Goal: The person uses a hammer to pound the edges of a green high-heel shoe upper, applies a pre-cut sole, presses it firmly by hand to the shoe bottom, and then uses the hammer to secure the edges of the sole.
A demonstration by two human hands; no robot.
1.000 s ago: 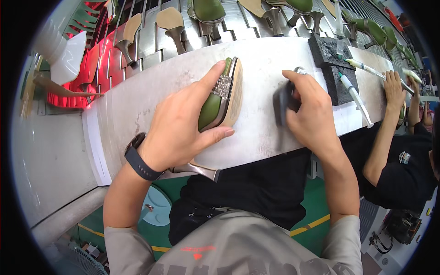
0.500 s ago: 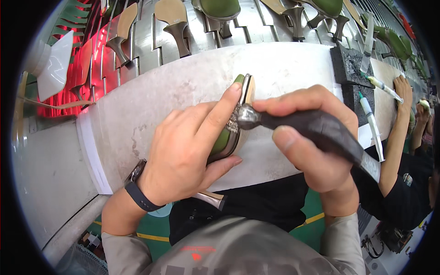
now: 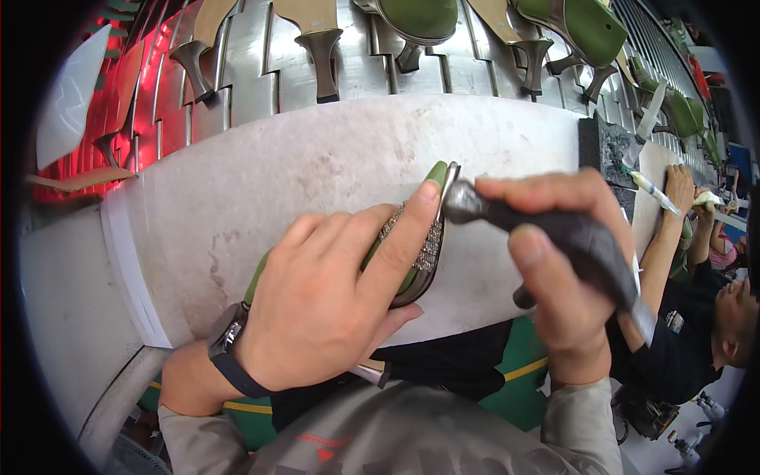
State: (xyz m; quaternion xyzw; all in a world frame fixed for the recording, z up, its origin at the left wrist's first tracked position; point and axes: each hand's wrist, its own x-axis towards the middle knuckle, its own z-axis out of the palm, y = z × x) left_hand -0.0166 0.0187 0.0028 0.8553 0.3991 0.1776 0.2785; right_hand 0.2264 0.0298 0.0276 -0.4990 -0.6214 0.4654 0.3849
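My left hand (image 3: 317, 293) is wrapped round a green shoe (image 3: 440, 171) with a glittering stone band (image 3: 430, 249) and a dark shiny sole edge. Its index finger stretches along the upper, its thumb lies underneath, and the palm hides much of the shoe. Below the hand, part of a heel (image 3: 370, 372) shows. My right hand (image 3: 571, 261) grips a hammer (image 3: 574, 237) with a dark body, a round metal face and a flat metal end. The round face is at the sole edge near the shoe's far end; I cannot tell whether it touches.
A pale stained work sheet (image 3: 261, 182) lies under my hands. Beyond it, a slatted metal conveyor (image 3: 253, 87) carries several green shoes (image 3: 416, 17), red-lit at left. On the right are a black block (image 3: 609, 146), syringes (image 3: 654, 192) and a co-worker's arm (image 3: 663, 245).
The shoe has rolled, so more of its stone band shows and the beige sole has turned out of sight. The hammer and my right hand have shifted slightly right. The whole view has moved a little.
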